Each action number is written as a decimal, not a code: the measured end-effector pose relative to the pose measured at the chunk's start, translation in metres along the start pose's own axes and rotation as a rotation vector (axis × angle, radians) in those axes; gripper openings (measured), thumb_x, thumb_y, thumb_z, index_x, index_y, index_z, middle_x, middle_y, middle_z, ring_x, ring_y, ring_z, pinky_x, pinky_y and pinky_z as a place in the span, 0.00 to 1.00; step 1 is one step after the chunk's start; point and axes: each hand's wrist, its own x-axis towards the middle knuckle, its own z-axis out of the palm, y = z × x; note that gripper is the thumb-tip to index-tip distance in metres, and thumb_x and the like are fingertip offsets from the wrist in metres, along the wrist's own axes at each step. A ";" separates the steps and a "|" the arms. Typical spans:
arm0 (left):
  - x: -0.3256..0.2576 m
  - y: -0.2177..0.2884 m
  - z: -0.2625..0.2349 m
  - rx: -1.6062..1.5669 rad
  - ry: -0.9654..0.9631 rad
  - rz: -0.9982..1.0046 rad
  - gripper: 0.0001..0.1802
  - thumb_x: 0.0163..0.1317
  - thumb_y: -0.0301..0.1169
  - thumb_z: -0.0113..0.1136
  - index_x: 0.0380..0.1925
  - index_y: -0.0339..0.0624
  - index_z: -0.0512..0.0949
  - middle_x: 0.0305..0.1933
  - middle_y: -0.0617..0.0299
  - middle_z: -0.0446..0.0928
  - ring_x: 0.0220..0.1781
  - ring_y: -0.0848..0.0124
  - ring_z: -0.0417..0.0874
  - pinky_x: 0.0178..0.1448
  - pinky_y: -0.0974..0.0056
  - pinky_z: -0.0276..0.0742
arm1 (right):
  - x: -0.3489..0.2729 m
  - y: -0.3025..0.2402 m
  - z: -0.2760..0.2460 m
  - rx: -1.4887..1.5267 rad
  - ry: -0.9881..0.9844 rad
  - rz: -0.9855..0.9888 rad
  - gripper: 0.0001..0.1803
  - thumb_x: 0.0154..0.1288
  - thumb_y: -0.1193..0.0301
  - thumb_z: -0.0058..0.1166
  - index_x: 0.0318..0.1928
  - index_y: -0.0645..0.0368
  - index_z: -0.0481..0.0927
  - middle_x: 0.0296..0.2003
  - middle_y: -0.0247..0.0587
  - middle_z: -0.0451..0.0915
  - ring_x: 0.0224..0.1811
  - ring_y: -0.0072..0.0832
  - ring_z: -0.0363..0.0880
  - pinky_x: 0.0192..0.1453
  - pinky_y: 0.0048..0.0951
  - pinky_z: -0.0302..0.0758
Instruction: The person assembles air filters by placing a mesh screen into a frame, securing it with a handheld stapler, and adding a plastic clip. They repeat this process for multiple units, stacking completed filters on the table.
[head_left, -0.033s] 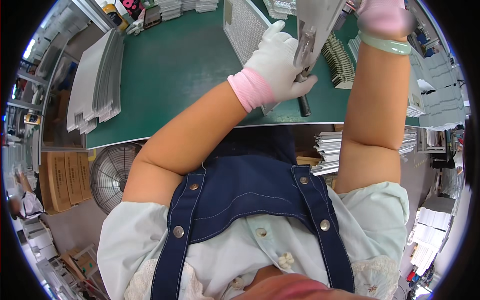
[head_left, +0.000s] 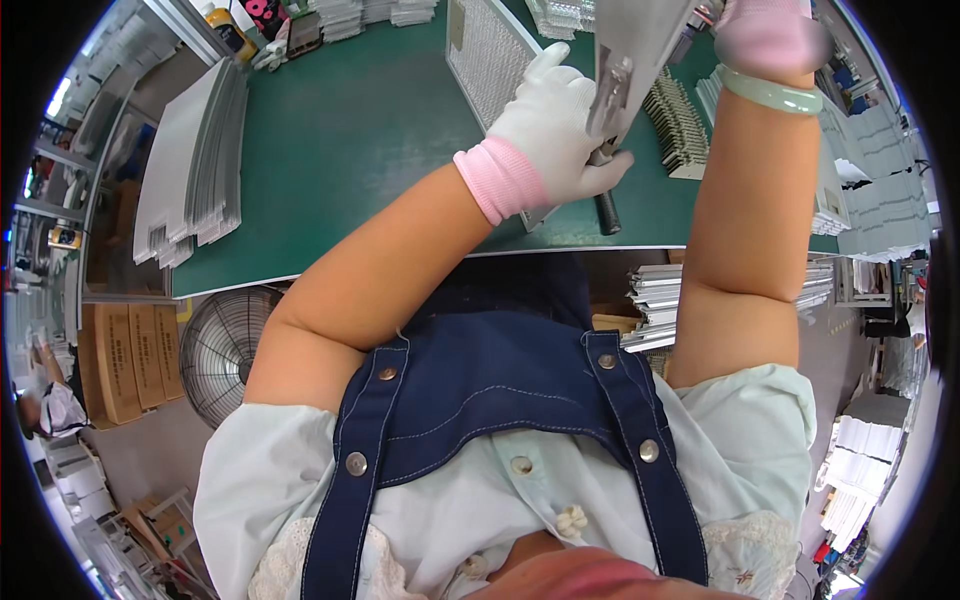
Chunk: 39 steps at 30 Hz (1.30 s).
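My left hand (head_left: 560, 125), in a white glove with a pink cuff, is closed at the edge of an upright grey textured panel (head_left: 485, 60). Part of that panel is hidden behind the glove. Just right of the fingers, a pale grey metal piece (head_left: 640, 60) rises past the top of the picture, close to the camera. A dark handle (head_left: 608, 213) lies below the left thumb. My right hand (head_left: 775, 38) is raised at the upper right; only its blurred pink cuff shows, above a pale green bangle (head_left: 770, 93). Its fingers are out of sight.
Stacked grey panels (head_left: 195, 160) lie on the left of the green table (head_left: 330, 150). A row of small beige parts (head_left: 677, 125) stands right of my left hand. Below the table are a fan (head_left: 220, 350), cardboard boxes (head_left: 130, 360) and metal strips (head_left: 657, 305).
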 end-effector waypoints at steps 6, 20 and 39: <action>0.008 0.008 -0.007 -0.164 -0.122 -0.116 0.22 0.57 0.51 0.60 0.39 0.45 0.81 0.42 0.51 0.77 0.52 0.49 0.75 0.69 0.43 0.60 | -0.029 -0.020 0.013 -0.084 -0.030 -0.171 0.11 0.65 0.73 0.57 0.47 0.59 0.81 0.40 0.32 0.83 0.38 0.20 0.81 0.45 0.24 0.77; 0.007 0.072 -0.051 0.277 -0.858 0.081 0.14 0.47 0.40 0.58 0.19 0.42 0.83 0.24 0.54 0.77 0.38 0.57 0.79 0.69 0.51 0.57 | -0.024 -0.092 0.005 -0.428 0.384 -0.273 0.09 0.64 0.65 0.62 0.40 0.55 0.79 0.27 0.29 0.78 0.25 0.17 0.74 0.30 0.21 0.71; -0.060 -0.165 -0.107 0.187 -0.825 -0.814 0.34 0.59 0.56 0.64 0.47 0.32 0.79 0.51 0.41 0.80 0.54 0.50 0.81 0.60 0.54 0.75 | -0.104 -0.052 -0.031 -0.504 0.316 -0.247 0.18 0.58 0.74 0.68 0.47 0.62 0.76 0.31 0.31 0.81 0.27 0.16 0.79 0.33 0.20 0.76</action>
